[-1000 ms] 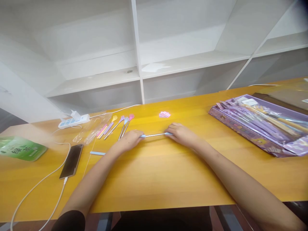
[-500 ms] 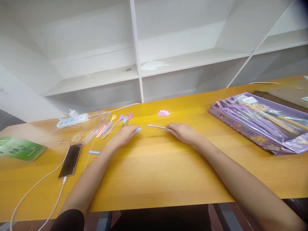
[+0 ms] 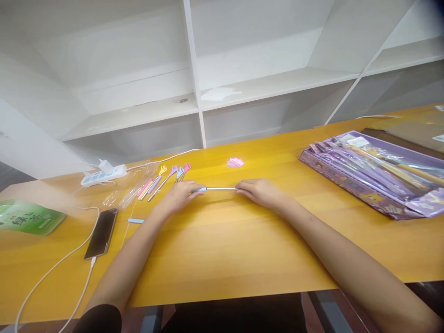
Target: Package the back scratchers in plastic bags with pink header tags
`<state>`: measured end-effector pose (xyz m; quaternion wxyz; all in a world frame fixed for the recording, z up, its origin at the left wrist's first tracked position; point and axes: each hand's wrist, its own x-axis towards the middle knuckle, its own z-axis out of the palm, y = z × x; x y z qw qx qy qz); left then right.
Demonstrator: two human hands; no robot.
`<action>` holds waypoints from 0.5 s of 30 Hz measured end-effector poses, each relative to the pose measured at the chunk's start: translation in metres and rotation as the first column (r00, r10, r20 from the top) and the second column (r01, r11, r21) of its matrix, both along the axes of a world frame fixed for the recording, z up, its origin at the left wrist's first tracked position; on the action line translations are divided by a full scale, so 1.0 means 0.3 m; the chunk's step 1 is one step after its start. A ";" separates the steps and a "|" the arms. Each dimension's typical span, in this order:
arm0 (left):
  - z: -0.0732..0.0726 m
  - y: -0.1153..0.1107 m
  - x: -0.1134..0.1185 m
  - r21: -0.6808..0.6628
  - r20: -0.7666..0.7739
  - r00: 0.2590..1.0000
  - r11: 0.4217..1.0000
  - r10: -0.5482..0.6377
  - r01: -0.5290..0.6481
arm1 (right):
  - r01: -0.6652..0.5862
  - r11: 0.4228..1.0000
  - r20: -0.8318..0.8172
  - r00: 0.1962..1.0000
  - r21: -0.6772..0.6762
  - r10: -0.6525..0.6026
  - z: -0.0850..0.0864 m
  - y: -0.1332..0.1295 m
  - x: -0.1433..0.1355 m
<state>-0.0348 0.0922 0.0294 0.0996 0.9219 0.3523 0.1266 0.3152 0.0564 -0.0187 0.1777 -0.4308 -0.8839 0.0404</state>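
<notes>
My left hand (image 3: 182, 195) is closed on a light blue handle (image 3: 201, 189), most of it hidden by the fingers. Pinched in my right hand (image 3: 258, 190) is a thin metal rod (image 3: 222, 188); the fingers cover its right end. The rod's left end meets the handle's tip, and the two lie in one level line. Just beyond my left hand are several small hand-shaped back scratchers with metal stems, among them a yellow one (image 3: 163, 170) and a pink one (image 3: 187, 166). Pink and purple handles (image 3: 154, 185) lie beside them. Another blue handle (image 3: 135, 220) rests left of my forearm.
A purple box (image 3: 350, 187) of wrapped items stands at the right. Pink paper slips (image 3: 235, 162) lie further back. On the left are a phone (image 3: 101, 233) with its cable, a power strip (image 3: 104, 175), clear plastic wrap (image 3: 133, 189) and a green pouch (image 3: 34, 217). White shelving rises behind.
The metal rod in my right hand has moved left and levelled out, and its end now meets the blue handle in my left hand. A gap separated them before.
</notes>
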 end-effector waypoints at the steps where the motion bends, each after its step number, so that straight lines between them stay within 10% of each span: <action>1: 0.001 -0.002 0.000 0.004 -0.007 1.000 1.000 0.001 -0.001 | -0.007 1.000 -0.001 1.000 0.010 0.007 0.001 -0.001 -0.001; 11: 0.034 -0.028 0.010 0.043 0.180 0.984 0.999 0.009 -0.017 | -0.089 0.989 -0.025 0.995 0.118 0.093 -0.010 -0.004 0.002; 15: 0.058 -0.040 0.006 -0.170 0.364 0.919 0.981 0.152 -0.095 | -0.105 0.987 -0.050 0.992 0.121 0.112 -0.012 -0.008 -0.001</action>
